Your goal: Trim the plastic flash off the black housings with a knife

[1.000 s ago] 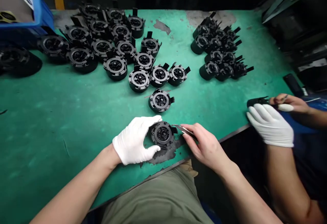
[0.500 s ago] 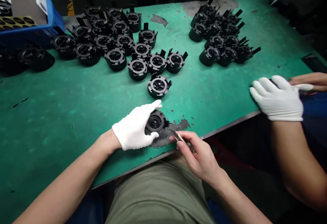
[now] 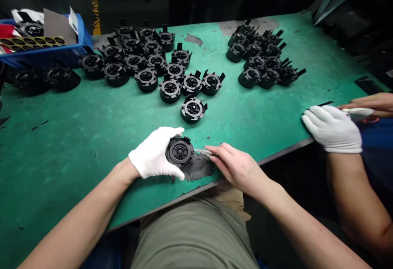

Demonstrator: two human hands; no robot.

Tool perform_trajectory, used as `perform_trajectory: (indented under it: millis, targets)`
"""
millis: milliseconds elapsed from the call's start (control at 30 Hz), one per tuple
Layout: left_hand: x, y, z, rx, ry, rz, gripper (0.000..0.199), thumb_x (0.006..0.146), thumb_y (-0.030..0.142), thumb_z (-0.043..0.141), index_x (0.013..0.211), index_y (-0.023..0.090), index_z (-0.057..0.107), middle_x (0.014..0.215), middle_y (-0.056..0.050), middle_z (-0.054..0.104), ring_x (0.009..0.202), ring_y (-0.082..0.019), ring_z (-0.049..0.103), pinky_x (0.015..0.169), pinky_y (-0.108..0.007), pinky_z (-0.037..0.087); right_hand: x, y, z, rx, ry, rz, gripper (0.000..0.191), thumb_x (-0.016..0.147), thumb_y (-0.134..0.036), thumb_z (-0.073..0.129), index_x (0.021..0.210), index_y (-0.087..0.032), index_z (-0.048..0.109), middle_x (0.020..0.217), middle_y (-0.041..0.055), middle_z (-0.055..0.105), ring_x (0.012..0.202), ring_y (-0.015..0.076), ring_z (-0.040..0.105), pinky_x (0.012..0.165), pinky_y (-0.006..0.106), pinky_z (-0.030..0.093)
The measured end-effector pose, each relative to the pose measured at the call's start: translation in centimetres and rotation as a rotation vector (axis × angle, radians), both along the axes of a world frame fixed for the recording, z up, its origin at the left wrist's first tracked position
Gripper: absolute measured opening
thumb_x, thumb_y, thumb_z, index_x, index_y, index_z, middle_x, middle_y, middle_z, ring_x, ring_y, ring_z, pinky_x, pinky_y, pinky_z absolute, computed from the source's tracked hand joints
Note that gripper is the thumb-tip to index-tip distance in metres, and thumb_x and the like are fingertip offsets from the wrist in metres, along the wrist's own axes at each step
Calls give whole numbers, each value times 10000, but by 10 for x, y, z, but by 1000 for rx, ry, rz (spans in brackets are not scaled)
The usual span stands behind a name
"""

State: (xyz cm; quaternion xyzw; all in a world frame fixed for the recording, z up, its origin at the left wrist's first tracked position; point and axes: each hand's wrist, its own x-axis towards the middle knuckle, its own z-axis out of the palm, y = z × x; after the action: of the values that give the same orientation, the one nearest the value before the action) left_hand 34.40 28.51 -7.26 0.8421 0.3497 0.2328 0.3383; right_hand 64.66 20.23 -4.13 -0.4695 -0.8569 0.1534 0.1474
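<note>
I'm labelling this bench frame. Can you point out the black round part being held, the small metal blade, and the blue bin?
black round part (image 3: 179, 151), head view, its ribbed centre.
metal blade (image 3: 201, 151), head view, its bare tip.
blue bin (image 3: 80, 31), head view, its right wall.

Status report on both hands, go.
Left hand gloved, gripping round black part on green table. Right hand bare, pinching thin metal blade at part's edge. Co-worker's gloved hand well right, clear.

The gloved left hand (image 3: 155, 154) covers the round black part's (image 3: 180, 151) nine o'clock side, and the co-worker's part (image 3: 319, 105) is mostly hidden behind a glove.
</note>
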Motion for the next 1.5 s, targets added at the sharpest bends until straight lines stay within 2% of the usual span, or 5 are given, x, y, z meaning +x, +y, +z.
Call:
perform_trajectory:
  millis: [333,800,900,1033,1500]
  targets:
    - [2,0,3,10,74,-103,967,712,533,925,1518,196,512,1425,-172,691,1298,-392,689,1118,-533,573,-6,14,4,205,-225,72,290,1150,-288,446,1344,-147,610,907,59,664,745,186,628,638,305,494]
    - [-1,-4,-1,107,-172,148,351,1075,329,595,1395,189,626,1310,-97,758,1194,-213,750,1115,-381,598,-6,0,5,-86,206,-90,273,1118,-249,508,1388,-244,547,1206,85,738,1043,222,739,870,358,615]
    - [-5,-3,2,2,-229,102,501,1066,506,587,1465,204,568,1342,-121,743,1209,-250,746,1063,-401,625,-4,1,2,-76,193,-91,292,1118,-246,516,1409,-249,540,1263,83,734,1097,227,739,924,370,612]
    - [-6,-2,-1,42,-100,-23,1120,668,779,880,1536,194,482,1463,-208,644,1339,-404,655,1145,-555,557,-3,5,0,-77,138,-86,240,1113,-299,551,1347,-249,552,1178,75,752,1008,236,750,832,367,608]
    - [6,-1,2,72,84,-101,1116,638,634,968,1528,154,497,1438,-192,680,1300,-393,685,1130,-493,552,-18,23,5,42,3,115,147,1118,-279,516,1224,-205,586,1027,73,749,872,227,728,717,347,556]
